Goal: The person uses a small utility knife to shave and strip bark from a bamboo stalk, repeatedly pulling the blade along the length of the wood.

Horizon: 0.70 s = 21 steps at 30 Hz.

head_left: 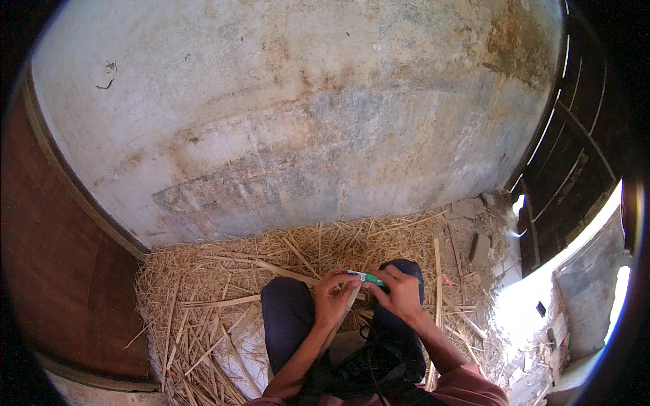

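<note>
Over my knees, both hands meet at a slim green-and-white object (371, 278), whose exact kind is too small to make out. My left hand (330, 296) is closed, its thumb and fingers pinched at the white end. A pale flat strip (347, 312), like split bamboo, slants from those fingertips down toward my lap. My right hand (402, 292) is closed around the green end, its fingers curled. The palm sides of both hands are partly hidden.
Dry straw and split strips (210, 318) cover the floor around my legs (288, 301). Ahead stands a stained plaster wall (291, 135). A brown panel (68, 271) is at the left, dark boards (569, 149) at the right. A brick-like block (480, 249) lies to the right.
</note>
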### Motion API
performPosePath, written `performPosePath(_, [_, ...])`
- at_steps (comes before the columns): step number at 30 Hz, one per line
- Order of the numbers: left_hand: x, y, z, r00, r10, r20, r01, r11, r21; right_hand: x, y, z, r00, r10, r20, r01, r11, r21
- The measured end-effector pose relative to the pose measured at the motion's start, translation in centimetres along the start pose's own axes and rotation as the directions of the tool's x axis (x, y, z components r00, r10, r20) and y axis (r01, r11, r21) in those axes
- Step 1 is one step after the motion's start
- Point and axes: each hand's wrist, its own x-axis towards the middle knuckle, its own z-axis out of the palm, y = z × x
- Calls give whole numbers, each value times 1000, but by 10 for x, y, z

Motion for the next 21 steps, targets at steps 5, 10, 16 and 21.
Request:
performPosePath(5, [0, -3, -3, 995, -101, 22, 104, 980, -171, -2, 2, 1, 1000, 8, -28, -9, 1000, -21])
performPosePath(10, [2, 3, 0, 990, -138, 29, 141, 968, -208, -4, 5, 1, 999, 13, -38, -15, 999, -41])
performPosePath(16, [0, -9, -3, 991, -137, 14, 137, 984, -113, -4, 3, 0, 999, 31, -22, -33, 997, -75])
performPosePath(21, [-5, -14, -12, 990, -140, -27, 134, 976, -171, 4, 37, -17, 939, 237, -250, -262, 962, -71])
